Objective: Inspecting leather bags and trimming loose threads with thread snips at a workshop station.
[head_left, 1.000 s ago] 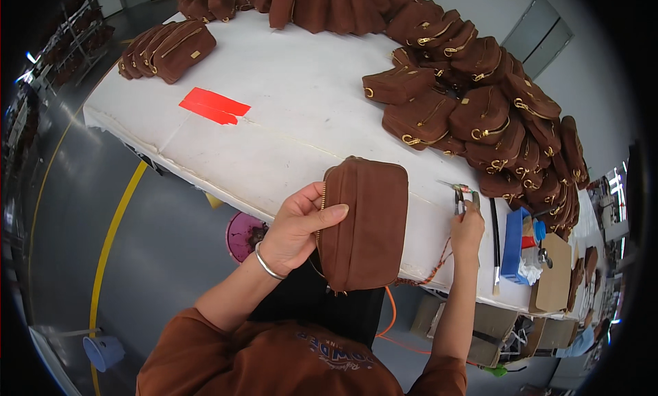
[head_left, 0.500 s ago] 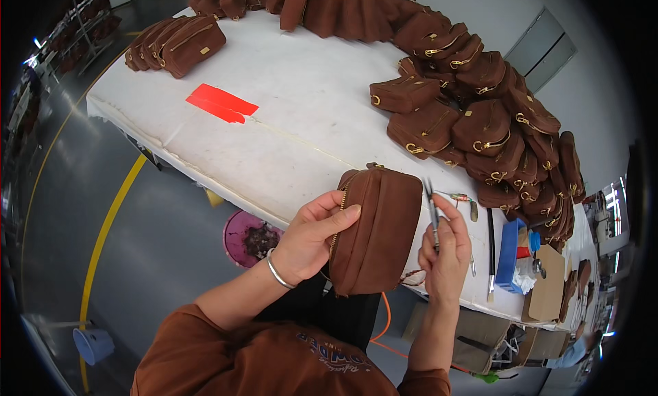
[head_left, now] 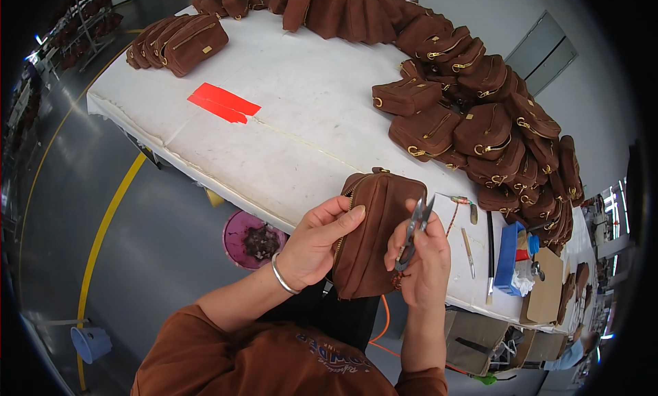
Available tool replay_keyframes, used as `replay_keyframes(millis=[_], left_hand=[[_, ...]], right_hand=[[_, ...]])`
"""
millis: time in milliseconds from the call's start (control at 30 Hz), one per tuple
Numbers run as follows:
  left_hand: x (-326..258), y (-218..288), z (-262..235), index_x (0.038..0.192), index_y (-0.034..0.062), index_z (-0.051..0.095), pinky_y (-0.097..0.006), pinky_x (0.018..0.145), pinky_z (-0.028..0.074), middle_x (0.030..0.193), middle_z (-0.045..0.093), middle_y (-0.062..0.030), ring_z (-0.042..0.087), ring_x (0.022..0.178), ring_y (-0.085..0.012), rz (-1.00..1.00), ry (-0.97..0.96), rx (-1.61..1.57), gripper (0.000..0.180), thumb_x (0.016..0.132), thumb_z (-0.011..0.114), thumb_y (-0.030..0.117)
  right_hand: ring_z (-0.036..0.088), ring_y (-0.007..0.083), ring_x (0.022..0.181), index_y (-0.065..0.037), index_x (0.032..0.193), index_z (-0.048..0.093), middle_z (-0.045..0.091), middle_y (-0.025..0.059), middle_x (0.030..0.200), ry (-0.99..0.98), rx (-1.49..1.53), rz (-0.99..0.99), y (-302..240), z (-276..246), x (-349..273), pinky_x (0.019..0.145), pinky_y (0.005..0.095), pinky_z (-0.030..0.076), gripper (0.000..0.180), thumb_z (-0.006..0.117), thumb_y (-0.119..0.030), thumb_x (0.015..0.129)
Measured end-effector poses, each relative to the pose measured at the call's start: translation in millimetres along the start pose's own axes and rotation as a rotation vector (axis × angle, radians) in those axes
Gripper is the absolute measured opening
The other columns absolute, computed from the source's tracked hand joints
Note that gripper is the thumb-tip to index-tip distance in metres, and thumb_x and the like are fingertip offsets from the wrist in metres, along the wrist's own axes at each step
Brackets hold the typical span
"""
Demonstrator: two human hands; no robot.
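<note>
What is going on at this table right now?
A person holds a brown zip pouch upright at the near edge of a white table. The left hand grips the pouch's zipper side, and the right hand holds small thread snips against it. More brown pouches lie heaped on the table's right, with a red sheet further left.

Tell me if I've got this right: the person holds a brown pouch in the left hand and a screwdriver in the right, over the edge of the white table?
Not quite. The right hand holds small metal thread snips, not a screwdriver, as the head view shows. The rest stands: the left hand holds the brown pouch over the edge of the white table.
</note>
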State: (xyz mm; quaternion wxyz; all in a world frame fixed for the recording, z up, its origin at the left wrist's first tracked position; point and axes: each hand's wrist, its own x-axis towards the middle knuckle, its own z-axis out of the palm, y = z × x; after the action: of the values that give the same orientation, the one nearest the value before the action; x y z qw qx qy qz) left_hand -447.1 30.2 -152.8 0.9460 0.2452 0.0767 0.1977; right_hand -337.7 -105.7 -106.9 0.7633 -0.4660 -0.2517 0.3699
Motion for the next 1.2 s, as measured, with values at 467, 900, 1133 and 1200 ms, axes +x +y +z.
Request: replay_keyframes(millis=[467,900,1133,1200], left_hand=[[-1.5,1.5,7.1,0.108,0.0062,0.061,-0.024,0.083,0.052,0.102,0.066,0.0003,0.062,0.091,-0.0057,-0.014,-0.011,-0.023,0.016,0.101,0.055,0.019],[-4.0,0.3,9.3,0.109,0.0059,0.06,-0.024,0.084,0.051,0.103,0.065,0.0005,0.061,0.095,-0.0055,-0.003,-0.021,-0.015,0.016,0.102,0.054,0.018],[-1.9,1.0,5.9,0.107,0.0068,0.059,-0.025,0.085,0.051,0.103,0.065,-0.0002,0.061,0.095,-0.0067,0.002,-0.003,0.005,0.017,0.103,0.05,0.02],[0.5,1.8,2.1,0.108,0.0064,0.059,-0.025,0.085,0.052,0.103,0.065,-0.0008,0.062,0.095,-0.007,-0.012,-0.041,-0.003,0.017,0.103,0.05,0.02]], right_hand=[[0.053,0.0199,0.067,-0.008,0.134,0.058,0.052,0.0054,0.081,-0.063,-1.456,-0.59,-14.0,20.1,-2.1,0.057,0.031,0.045,0.051,0.07,-0.006,0.084],[0.057,0.0195,0.07,-0.013,0.115,0.071,0.056,0.0053,0.079,-0.018,-1.563,-0.672,-14.3,30.6,-0.2,0.057,0.0319,0.047,0.035,0.072,-0.004,0.081],[0.057,0.022,0.072,-0.015,0.116,0.071,0.052,0.0053,0.083,-0.036,-1.559,-0.679,-6.7,25.3,4.7,0.057,0.0326,0.047,0.044,0.067,0.001,0.075],[0.057,0.0219,0.071,-0.014,0.115,0.071,0.052,0.0055,0.081,-0.028,-1.544,-0.677,-2.5,23.7,9.8,0.057,0.0323,0.047,0.042,0.067,0.002,0.077]])
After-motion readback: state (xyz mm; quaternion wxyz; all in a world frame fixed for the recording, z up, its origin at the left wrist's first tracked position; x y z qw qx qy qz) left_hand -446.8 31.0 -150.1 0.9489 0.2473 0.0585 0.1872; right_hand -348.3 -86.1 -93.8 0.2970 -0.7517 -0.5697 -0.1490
